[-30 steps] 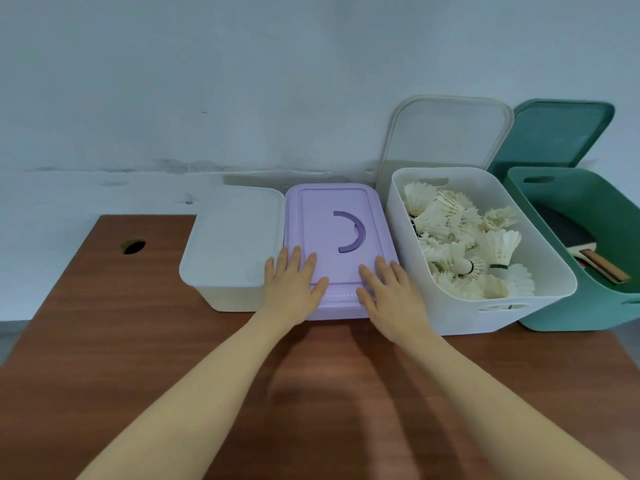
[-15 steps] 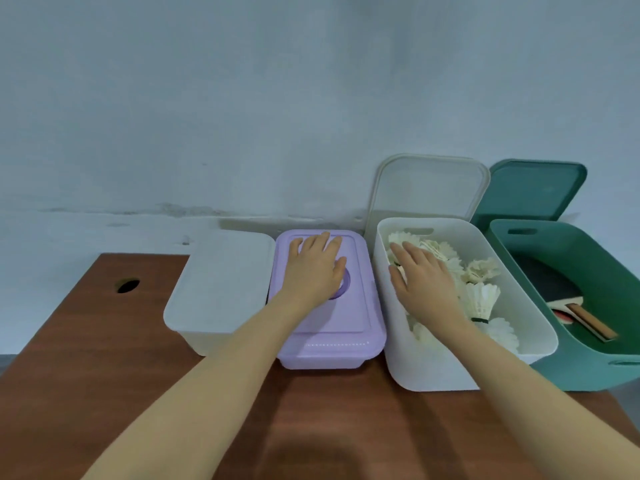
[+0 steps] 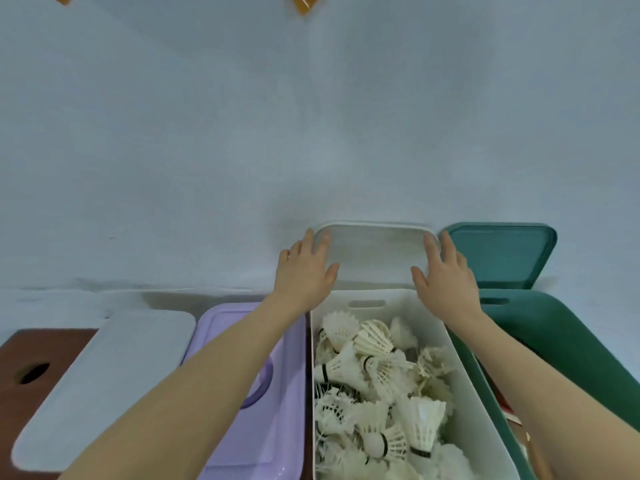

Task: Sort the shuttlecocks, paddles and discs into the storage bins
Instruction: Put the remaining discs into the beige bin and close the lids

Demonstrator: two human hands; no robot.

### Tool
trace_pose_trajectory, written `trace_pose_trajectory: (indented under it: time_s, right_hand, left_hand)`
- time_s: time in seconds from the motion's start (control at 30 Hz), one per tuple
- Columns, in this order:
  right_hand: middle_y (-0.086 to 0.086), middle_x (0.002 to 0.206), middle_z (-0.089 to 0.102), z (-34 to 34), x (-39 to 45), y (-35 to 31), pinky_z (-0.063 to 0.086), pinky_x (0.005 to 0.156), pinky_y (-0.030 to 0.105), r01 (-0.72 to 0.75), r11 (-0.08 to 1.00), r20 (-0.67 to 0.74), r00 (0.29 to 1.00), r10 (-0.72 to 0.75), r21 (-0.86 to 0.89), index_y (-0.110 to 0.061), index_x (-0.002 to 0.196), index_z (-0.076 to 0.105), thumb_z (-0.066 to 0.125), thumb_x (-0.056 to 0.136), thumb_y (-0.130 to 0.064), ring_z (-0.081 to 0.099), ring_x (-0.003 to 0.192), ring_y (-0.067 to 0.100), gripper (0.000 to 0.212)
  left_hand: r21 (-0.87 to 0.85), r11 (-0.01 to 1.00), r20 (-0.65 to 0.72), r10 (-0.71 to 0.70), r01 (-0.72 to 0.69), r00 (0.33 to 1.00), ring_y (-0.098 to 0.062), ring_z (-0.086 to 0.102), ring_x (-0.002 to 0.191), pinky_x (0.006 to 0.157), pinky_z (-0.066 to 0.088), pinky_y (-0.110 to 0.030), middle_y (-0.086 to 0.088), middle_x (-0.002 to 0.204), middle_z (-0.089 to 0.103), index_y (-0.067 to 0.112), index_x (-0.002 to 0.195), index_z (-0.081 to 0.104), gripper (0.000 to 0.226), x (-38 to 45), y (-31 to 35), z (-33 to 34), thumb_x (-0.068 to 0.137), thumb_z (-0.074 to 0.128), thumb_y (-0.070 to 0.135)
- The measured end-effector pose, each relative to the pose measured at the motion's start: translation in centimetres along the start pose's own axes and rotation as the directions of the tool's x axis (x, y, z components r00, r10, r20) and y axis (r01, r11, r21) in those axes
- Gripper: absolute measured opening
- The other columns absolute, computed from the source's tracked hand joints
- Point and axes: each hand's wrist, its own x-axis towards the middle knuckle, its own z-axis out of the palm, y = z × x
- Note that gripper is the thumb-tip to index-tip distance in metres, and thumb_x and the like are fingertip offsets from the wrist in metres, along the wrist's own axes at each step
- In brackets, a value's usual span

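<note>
- The left hand (image 3: pixel 304 271) is on the left edge of the white lid (image 3: pixel 375 254). Its fingers reach round that edge, and the thumb lies on the front of the lid. It is holding the lid.
- The right hand (image 3: pixel 445 277) is on the right edge of the same lid. Its fingers lie along that edge, and the thumb points in across the front. It is holding the lid too.
- The white lid stands up, leaning on the wall (image 3: pixel 311 116), right behind the white bin (image 3: pixel 464 393).
- The white bin has no lid on. It is full of white shuttlecocks (image 3: pixel 377 386), all piled up.
- The green bin (image 3: pixel 571 341) sits just to the right of the white bin, touching it. A bit of red and brown shows inside, but I cannot tell what it is.
- The green lid (image 3: pixel 502 254) leans on the wall behind the green bin.
- The purple bin (image 3: pixel 287 393) sits just to the left of the white bin. Its lid is on, and the left arm goes over it.
- A pale bin (image 3: pixel 104 382) with its lid on sits left of the purple one.
- They all sit on a brown table (image 3: pixel 10 393) with a dark hole (image 3: pixel 34 373) in it.
</note>
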Motion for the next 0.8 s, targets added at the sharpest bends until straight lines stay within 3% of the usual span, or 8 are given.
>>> trace_pose_trajectory:
  time_s: [0.13, 0.27, 0.43, 0.63, 0.73, 0.8]
  right_hand:
    - [0.019, 0.154, 0.01, 2.1, 1.3, 1.3, 0.042, 0.096, 0.049, -0.014, 0.991, 0.047, 0.999, 0.008, 0.136, -0.021, 0.149, 0.001, 0.045, 0.094, -0.038, 0.035, 0.128, 0.043, 0.072]
    - [0.02, 0.152, 0.015, 3.6, 1.1, 1.4, 0.05, 0.084, 0.049, 0.05, 0.969, -0.014, 0.999, -0.047, 0.242, -0.021, 0.149, -0.004, 0.047, 0.094, -0.034, 0.046, 0.118, 0.042, 0.076]
    - [0.021, 0.137, 0.031, 3.6, 2.2, 1.5, 0.029, 0.101, 0.049, 0.014, 0.939, -0.085, 0.996, 0.017, 0.343, -0.011, 0.149, 0.005, 0.053, 0.092, -0.031, 0.039, 0.119, 0.034, 0.077]
    - [0.023, 0.133, 0.03, 3.6, 2.3, 1.1, 0.026, 0.101, 0.048, -0.013, 0.906, -0.081, 0.995, 0.052, 0.423, -0.008, 0.147, 0.017, 0.058, 0.089, -0.028, 0.035, 0.119, 0.036, 0.074]
    - [0.021, 0.14, 0.024, 3.6, 1.8, 0.7, 0.033, 0.102, 0.052, 0.004, 0.85, -0.07, 0.997, 0.039, 0.527, -0.012, 0.148, 0.013, 0.057, 0.09, -0.03, 0.035, 0.123, 0.036, 0.075]
    - [0.02, 0.144, 0.02, 3.7, 1.6, 0.4, 0.033, 0.103, 0.054, 0.021, 0.826, -0.063, 0.998, 0.018, 0.563, -0.017, 0.149, 0.007, 0.055, 0.091, -0.033, 0.032, 0.129, 0.036, 0.076]
  left_hand:
    - [-0.088, 0.993, -0.018, -0.075, 0.073, 0.997, -0.036, 0.039, 0.126, 0.1, 0.034, -0.043, -0.017, 0.153, 0.011, 0.021, 0.149, -0.004, 0.07, 1.9, 1.4, 1.7, 0.096, 0.034, 0.045]
    - [-0.204, 0.972, -0.045, -0.124, 0.112, 0.991, -0.036, 0.05, 0.11, 0.092, 0.041, -0.042, -0.017, 0.146, 0.017, 0.019, 0.15, -0.001, 0.07, 2.4, 2.0, 2.5, 0.096, 0.036, 0.044]
    - [-0.446, 0.881, -0.007, -0.182, 0.159, 0.983, -0.038, 0.057, 0.099, 0.09, 0.046, -0.038, -0.013, 0.142, 0.016, 0.026, 0.149, 0.007, 0.063, 2.5, 1.8, 2.7, 0.097, 0.039, 0.041]
    - [-0.531, 0.833, -0.036, -0.206, 0.155, 0.978, -0.024, 0.055, 0.081, 0.081, 0.043, -0.028, -0.01, 0.137, 0.021, 0.033, 0.147, 0.012, 0.058, 1.2, 1.7, 2.7, 0.097, 0.039, 0.04]
    - [-0.564, 0.814, -0.072, -0.216, 0.139, 0.974, -0.025, 0.056, 0.088, 0.084, 0.041, -0.026, -0.009, 0.139, 0.022, 0.032, 0.147, 0.015, 0.055, 0.2, 1.2, 2.8, 0.098, 0.039, 0.037]
    - [-0.589, 0.796, -0.069, -0.223, 0.14, 0.972, -0.027, 0.052, 0.111, 0.093, 0.039, -0.028, -0.009, 0.146, 0.016, 0.031, 0.147, 0.016, 0.054, -0.3, 1.2, 2.7, 0.098, 0.039, 0.035]
